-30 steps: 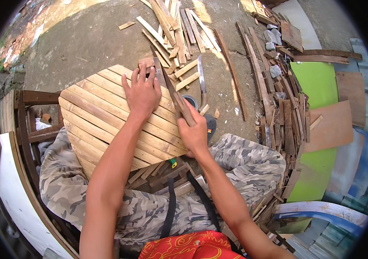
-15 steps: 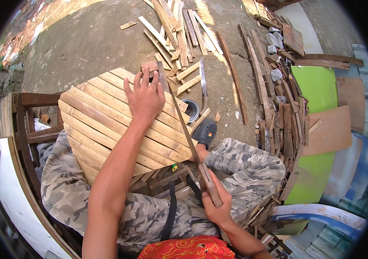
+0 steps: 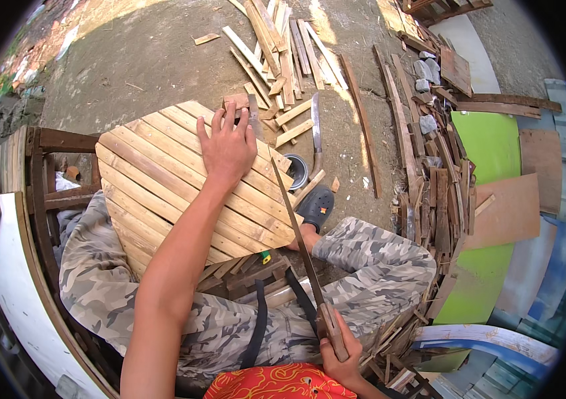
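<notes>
My left hand (image 3: 228, 147) lies spread on a slatted wooden panel (image 3: 156, 163) across my lap, fingers apart and pressing down. Its fingertips reach over a small wooden block (image 3: 235, 101) at the panel's far edge. A flat metal strip (image 3: 254, 118) shows beside the fingers; block and strip look like a try square, partly hidden by the hand. Low on the right, my right hand (image 3: 342, 351) is closed around the wooden handle of a handsaw (image 3: 305, 253). The long, narrow blade slants up and left, its tip near the panel's right edge.
Loose wood strips (image 3: 287, 56) lie on the ground ahead. A machete (image 3: 317, 130) and a round tin (image 3: 297, 170) are right of the panel. Stacked scrap wood (image 3: 439, 199) and a green board (image 3: 485, 149) line the right side. A wooden frame (image 3: 63, 139) stands left.
The handsaw has come back toward me with my right hand, and its tip has drawn away from the metal strip. My left hand keeps its place on the panel.
</notes>
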### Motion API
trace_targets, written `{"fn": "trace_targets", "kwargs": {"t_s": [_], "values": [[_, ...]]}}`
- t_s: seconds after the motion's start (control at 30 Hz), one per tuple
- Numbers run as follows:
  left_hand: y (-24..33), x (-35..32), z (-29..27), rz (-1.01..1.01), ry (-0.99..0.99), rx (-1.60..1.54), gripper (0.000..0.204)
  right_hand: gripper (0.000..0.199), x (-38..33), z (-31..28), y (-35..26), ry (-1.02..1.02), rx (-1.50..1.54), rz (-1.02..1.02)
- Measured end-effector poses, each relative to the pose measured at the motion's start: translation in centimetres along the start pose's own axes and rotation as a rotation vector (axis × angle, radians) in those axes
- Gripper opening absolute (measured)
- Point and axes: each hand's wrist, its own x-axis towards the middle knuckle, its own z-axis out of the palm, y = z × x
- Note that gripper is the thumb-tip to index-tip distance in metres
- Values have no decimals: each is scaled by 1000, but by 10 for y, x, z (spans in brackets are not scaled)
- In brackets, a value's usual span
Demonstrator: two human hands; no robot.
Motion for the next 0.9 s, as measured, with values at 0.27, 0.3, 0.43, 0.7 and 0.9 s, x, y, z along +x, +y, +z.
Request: {"fn": "trace_targets", "kwargs": {"t_s": [0.27, 0.3, 0.43, 0.7, 0.9], "values": [[-5, 4, 4, -17, 25, -70, 45, 59, 309, 104, -25, 180, -68, -211], [-7, 5, 5, -26, 38, -85, 45, 59, 328, 105, -16, 225, -85, -273], [-12, 8, 10, -83, 70, -123, 44, 52, 288, 81, 28, 188, -67, -256], [3, -11, -6, 277, -48, -53, 64, 68, 198, 53, 43, 98, 297, -192], [15, -39, -29, 748, -302, -207, 62, 67, 163, 24, 62, 17, 513, -25]]}}
